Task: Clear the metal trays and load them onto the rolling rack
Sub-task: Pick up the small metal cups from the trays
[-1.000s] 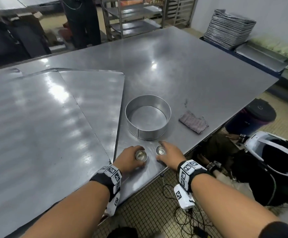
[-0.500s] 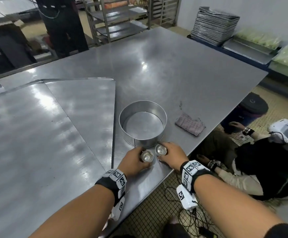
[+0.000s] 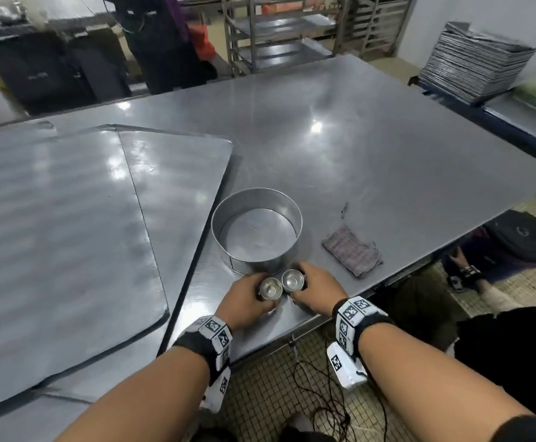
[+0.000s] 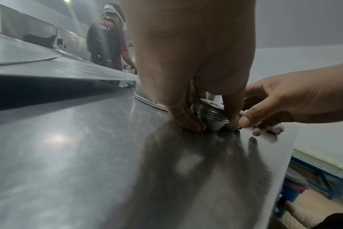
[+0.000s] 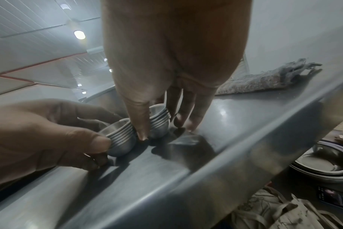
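Two small stacks of nested metal cups stand side by side near the table's front edge. My left hand [image 3: 250,298] grips the left cup stack [image 3: 270,287] [image 4: 211,114] between thumb and fingers. Thumb and fingers of my right hand [image 3: 313,288] pinch the right cup stack [image 3: 292,280] [image 5: 159,125]. Both stacks rest on the steel table [image 3: 372,148], just in front of a round metal pan [image 3: 257,231]. Two large flat metal trays [image 3: 68,234] lie overlapped on the table's left half. A rolling rack [image 3: 279,30] stands beyond the far edge.
A grey cloth [image 3: 351,250] lies right of the pan. A tall stack of trays [image 3: 474,59] sits on a counter at the back right. One person stands behind the table, another crouches on the floor at the right. Cables hang below the front edge.
Both hands have slid their cup stacks together and away from me, up close to the round pan. The head camera has shifted a little.
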Demonstrator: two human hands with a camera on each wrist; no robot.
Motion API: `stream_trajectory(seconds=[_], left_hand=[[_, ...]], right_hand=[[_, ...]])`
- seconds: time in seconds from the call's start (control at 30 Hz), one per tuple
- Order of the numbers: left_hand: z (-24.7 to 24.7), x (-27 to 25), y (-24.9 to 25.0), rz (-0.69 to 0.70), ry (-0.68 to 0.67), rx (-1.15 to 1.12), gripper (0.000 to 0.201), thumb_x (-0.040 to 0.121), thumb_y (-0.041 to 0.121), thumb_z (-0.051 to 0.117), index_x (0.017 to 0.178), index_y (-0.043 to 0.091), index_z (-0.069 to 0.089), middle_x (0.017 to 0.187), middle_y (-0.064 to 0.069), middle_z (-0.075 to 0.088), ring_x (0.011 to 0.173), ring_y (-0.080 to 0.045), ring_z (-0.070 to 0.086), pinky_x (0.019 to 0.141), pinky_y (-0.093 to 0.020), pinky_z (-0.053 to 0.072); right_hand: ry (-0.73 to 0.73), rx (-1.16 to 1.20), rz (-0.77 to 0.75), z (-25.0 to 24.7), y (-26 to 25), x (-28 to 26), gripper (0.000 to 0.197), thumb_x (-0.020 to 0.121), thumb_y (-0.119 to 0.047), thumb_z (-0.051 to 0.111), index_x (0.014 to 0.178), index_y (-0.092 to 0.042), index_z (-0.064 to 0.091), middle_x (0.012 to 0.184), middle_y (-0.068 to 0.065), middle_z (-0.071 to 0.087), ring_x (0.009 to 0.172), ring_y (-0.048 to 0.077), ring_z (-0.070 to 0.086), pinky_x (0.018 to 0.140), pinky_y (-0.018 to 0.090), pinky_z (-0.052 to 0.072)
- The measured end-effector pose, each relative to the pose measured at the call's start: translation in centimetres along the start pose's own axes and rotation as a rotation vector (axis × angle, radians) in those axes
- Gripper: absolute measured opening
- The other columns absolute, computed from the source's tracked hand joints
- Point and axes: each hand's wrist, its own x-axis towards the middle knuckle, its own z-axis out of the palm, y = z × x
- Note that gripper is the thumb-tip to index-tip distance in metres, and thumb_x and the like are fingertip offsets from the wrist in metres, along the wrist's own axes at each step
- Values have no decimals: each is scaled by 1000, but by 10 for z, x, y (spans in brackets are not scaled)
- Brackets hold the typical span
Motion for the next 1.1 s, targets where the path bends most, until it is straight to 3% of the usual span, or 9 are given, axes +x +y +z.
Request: stream_trajectory(seconds=[0.17,0.3,0.37,0.43,0.57,0.7,0.83,0.93,1.1], left_hand=[[16,-5,14,-32,31,-55,41,73,34,85,109,23,69,101,10,74,93,1,68,86,-32,57],[16,-7,15,-71,32,-24,75,66,45,89,131,19,61,118,8,71,106,-4,66,91,-21,52],[10,-9,18,-99,46,-12,78,67,42,90,134,19,58,118,8,69,102,-3,66,84,-8,47],[0,-12,22,-98,105,-1,63,73,42,86,127,23,62,107,13,68,90,2,64,74,-6,46],[-24,-13,20,-33,382,106,31,80,46,80,97,23,66,87,12,61,72,-1,58,65,-19,42],[-48,-8,18,-46,553,205,35,82,49,75,100,21,61,104,2,56,86,-16,58,75,-33,49],[-61,1,11,-98,486,268,48,80,52,76,116,22,66,138,-6,45,129,-22,42,100,-36,44],[-63,5,4,-130,384,267,45,81,54,74,110,21,69,138,-8,46,131,-24,43,104,-34,41],[-60,4,3,-125,391,246,43,82,54,74,108,20,70,131,-6,50,125,-19,49,99,-29,42]], right_hand=[[-45,-11,-42,-15,12,-7,42,79,-21,71,120,-25,62,113,2,71,103,24,65,90,39,53],[-94,-31,-52,-20,14,-10,57,77,-19,73,131,-24,58,120,6,69,110,26,64,93,39,53],[-116,-30,-66,-23,14,-8,69,75,-28,77,140,-27,52,130,3,65,114,21,62,96,34,50],[-106,-26,-64,-29,13,-2,74,76,-43,77,143,-29,49,138,-2,60,116,16,60,98,32,48],[117,-35,-86,-48,3,17,59,78,-63,67,124,-27,63,123,-6,67,103,13,63,91,38,54],[231,-81,-174,-61,-17,35,48,79,-63,66,115,-32,62,122,-6,63,111,16,58,93,38,50],[118,-149,-220,-59,-28,48,45,76,-60,74,110,-32,64,142,-4,46,134,16,41,108,36,37],[36,-212,-212,-51,-23,54,38,75,-62,74,98,-33,64,151,-1,42,143,19,32,115,41,32],[51,-203,-240,-46,-15,56,34,74,-65,73,85,-36,58,139,-2,53,139,19,37,113,42,34]])
